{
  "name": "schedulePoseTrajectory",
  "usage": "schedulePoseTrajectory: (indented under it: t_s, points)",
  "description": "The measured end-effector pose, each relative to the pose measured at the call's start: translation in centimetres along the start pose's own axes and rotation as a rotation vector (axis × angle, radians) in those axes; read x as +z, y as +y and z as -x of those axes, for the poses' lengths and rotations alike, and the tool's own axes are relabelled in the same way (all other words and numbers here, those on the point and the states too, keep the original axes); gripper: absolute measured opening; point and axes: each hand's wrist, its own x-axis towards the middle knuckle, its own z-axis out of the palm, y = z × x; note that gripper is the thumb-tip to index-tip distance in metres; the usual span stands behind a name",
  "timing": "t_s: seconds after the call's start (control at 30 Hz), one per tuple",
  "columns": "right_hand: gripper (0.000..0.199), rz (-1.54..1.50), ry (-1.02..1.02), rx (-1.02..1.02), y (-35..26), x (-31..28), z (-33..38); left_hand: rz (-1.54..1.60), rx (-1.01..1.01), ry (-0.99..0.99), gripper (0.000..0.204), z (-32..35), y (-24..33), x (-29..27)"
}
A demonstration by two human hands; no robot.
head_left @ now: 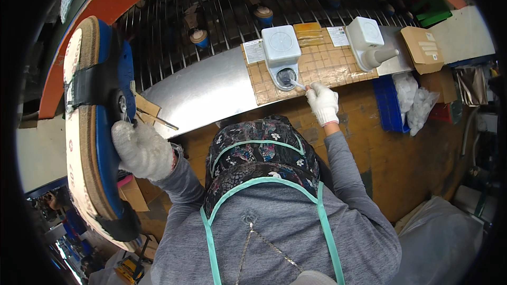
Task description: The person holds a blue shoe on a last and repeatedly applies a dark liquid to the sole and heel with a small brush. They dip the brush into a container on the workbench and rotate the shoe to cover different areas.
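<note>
My left hand [141, 150], in a white knit glove, rests against the edge of a large upright disc [92, 126] with blue, tan and white layers at the left. My right hand [323, 103], also gloved in white, grips a thin stick tool [298, 84] whose tip dips into the round opening of a white box-shaped dispenser [281, 55]. The dispenser stands on a tan gridded mat [327, 66] on a curved metal shelf [206, 92]. My grey sleeves and a patterned apron with teal trim [264, 158] fill the lower middle.
A second white dispenser with a spout [369, 42] stands to the right, beside a cardboard box [422, 47]. A blue bin [388, 103] and clear plastic bags [414, 100] sit below the shelf. Behind it runs a wire rack with spools [200, 37]. Orange curved rim [105, 5] arcs overhead.
</note>
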Motion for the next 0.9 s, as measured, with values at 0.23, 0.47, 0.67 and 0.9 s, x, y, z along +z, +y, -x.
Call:
schedulePoseTrajectory:
  t_s: [0.23, 0.47, 0.67, 0.9]
  points:
    - [0.021, -1.054, -0.481, 0.522, 1.5, -0.5, 0.0, -0.165, 0.334, -0.177, 0.031, 2.5, -4.9, 1.9]
    - [0.01, -0.223, 0.325, -0.26, -7.5, -7.2, -1.5, -0.266, 0.482, -0.439, 0.033, 4.4, -8.0, 5.0]
    - [0.024, -0.743, 0.457, -0.581, -16.4, -15.8, -0.9, -0.157, 0.576, -0.349, 0.034, 2.4, -6.4, 8.9]
    - [0.013, -0.947, 0.021, -0.4, -19.9, -13.7, 1.5, -0.188, 0.552, -0.327, 0.041, 2.2, -4.0, 8.9]
